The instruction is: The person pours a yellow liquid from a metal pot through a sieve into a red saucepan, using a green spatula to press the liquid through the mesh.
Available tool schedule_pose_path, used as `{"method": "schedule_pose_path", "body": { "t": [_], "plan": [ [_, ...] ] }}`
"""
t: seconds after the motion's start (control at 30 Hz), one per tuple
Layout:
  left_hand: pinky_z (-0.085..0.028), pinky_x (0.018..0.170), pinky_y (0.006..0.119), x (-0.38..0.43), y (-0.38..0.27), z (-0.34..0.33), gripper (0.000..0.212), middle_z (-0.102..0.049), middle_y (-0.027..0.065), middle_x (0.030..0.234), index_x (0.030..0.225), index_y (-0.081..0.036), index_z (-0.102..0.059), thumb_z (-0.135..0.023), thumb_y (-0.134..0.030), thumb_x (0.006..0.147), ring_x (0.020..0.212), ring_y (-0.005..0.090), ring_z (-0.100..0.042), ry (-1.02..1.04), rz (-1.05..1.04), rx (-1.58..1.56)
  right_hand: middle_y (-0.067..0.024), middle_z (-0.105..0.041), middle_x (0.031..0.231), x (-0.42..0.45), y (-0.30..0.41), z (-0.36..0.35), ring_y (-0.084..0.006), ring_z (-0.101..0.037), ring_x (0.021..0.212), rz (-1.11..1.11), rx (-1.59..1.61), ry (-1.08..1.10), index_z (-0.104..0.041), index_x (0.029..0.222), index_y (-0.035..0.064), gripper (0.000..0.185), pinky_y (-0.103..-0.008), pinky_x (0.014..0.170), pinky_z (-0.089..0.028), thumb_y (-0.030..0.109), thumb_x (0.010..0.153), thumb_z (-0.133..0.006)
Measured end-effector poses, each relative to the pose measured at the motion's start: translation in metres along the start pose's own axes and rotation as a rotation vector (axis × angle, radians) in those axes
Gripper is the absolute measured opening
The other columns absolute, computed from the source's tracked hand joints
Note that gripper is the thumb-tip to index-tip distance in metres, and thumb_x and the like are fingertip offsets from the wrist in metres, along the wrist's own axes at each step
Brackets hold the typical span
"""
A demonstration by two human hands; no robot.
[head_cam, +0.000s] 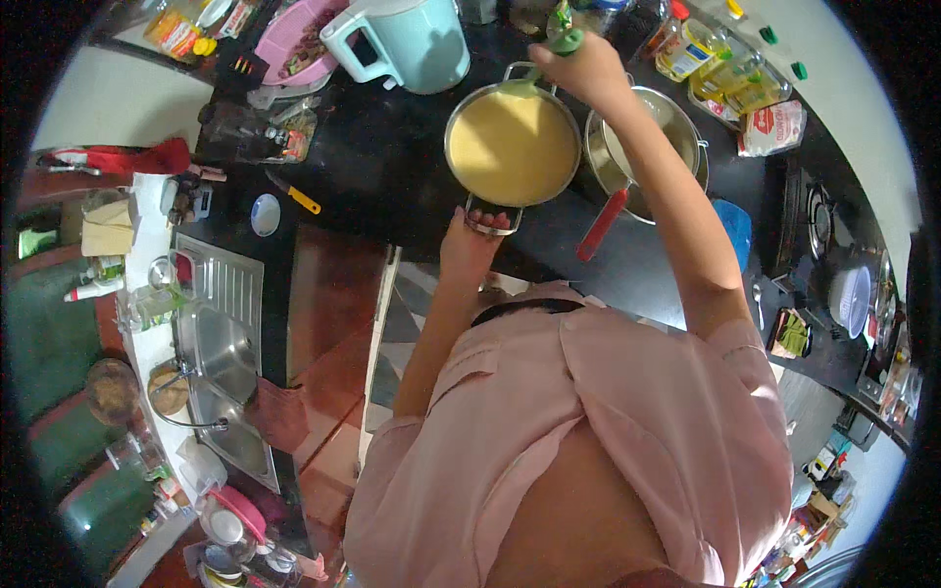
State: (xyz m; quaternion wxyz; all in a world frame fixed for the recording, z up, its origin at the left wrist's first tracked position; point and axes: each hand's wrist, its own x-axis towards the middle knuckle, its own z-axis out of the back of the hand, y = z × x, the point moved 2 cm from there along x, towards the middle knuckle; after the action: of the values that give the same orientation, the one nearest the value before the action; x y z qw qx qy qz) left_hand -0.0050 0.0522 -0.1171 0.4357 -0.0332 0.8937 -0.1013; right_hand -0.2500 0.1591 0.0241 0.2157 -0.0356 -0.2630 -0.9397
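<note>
A steel pot [450, 173] full of smooth pale-yellow liquid [514, 158] stands on the black counter. My left hand [474, 239] grips its near loop handle [494, 229], fingers curled through the loop. Above the pot's far right side, my right hand [588, 70] is closed around the green handle of a spatula [566, 42]. The spatula's pale-green blade rests at the pot's far rim, and its lower edge is hard to make out. Under my right forearm sits a second steel pot [599, 173], holding a strainer with a red handle [604, 224].
A light-blue pitcher [430, 51] and a pink basket [283, 44] stand behind to the left. Left of the pot lie a yellow-handled knife [303, 200] and a small white dish [265, 214]. Oil bottles [735, 81] line the back right. The sink [217, 338] is far left.
</note>
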Motion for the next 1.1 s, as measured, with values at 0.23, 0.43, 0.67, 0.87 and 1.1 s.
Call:
{"method": "schedule_pose_path", "body": {
  "t": [0.23, 0.43, 0.67, 0.87, 1.1],
  "plan": [
    [-0.039, 0.066, 0.035, 0.030, -0.021, 0.006, 0.032, -0.025, -0.0022, 0.058, 0.071, -0.014, -0.036, -0.037, -0.028, 0.100, 0.054, 0.0133, -0.031, 0.226, -0.060, 0.056, -0.0144, -0.067, 0.079, -0.005, 0.071, -0.030, -0.0278, -0.065, 0.076, 0.361, 0.222, 0.295, -0.070, 0.086, 0.0075, 0.023, -0.0357, 0.073, -0.050, 0.028, 0.077, -0.066],
    [-0.036, 0.059, 0.033, 0.037, -0.046, -0.002, 0.033, -0.024, -0.0023, 0.058, 0.071, -0.013, -0.036, -0.035, -0.029, 0.100, 0.052, 0.0125, -0.028, 0.216, -0.042, 0.061, -0.0142, -0.067, 0.085, -0.033, 0.082, -0.011, -0.0277, -0.064, 0.082, 0.695, 0.245, 0.613, -0.070, 0.087, 0.0051, 0.023, -0.0345, 0.077, -0.049, 0.024, 0.074, -0.068],
    [-0.032, 0.057, 0.029, 0.045, -0.064, -0.005, 0.033, -0.023, -0.0031, 0.058, 0.071, -0.013, -0.036, -0.036, -0.028, 0.100, 0.052, 0.0111, -0.028, 0.213, -0.001, 0.078, -0.0091, -0.067, 0.079, -0.020, 0.057, 0.047, -0.0180, -0.063, 0.073, 0.486, 0.234, 0.627, -0.068, 0.085, 0.0009, 0.022, -0.0289, 0.069, -0.049, 0.020, 0.075, -0.069],
    [-0.031, 0.055, 0.029, 0.060, -0.073, -0.004, 0.033, -0.023, -0.0032, 0.058, 0.070, -0.013, -0.036, -0.037, -0.029, 0.100, 0.050, 0.0109, -0.025, 0.253, 0.028, 0.054, -0.0047, -0.061, 0.065, 0.022, 0.039, 0.034, -0.0111, -0.057, 0.060, 0.428, 0.270, 0.421, -0.067, 0.082, 0.0028, 0.017, -0.0275, 0.055, -0.045, 0.019, 0.079, -0.070],
    [-0.029, 0.054, 0.029, 0.051, -0.069, -0.014, 0.035, -0.022, -0.0032, 0.058, 0.069, -0.013, -0.035, -0.037, -0.029, 0.100, 0.050, 0.0109, -0.023, 0.184, 0.012, 0.077, -0.0085, -0.060, 0.061, 0.001, 0.005, 0.016, -0.0212, -0.056, 0.052, 0.407, 0.014, 0.115, -0.064, 0.076, 0.0051, 0.025, -0.0316, 0.053, -0.045, 0.029, 0.083, -0.066]
  ]
}}
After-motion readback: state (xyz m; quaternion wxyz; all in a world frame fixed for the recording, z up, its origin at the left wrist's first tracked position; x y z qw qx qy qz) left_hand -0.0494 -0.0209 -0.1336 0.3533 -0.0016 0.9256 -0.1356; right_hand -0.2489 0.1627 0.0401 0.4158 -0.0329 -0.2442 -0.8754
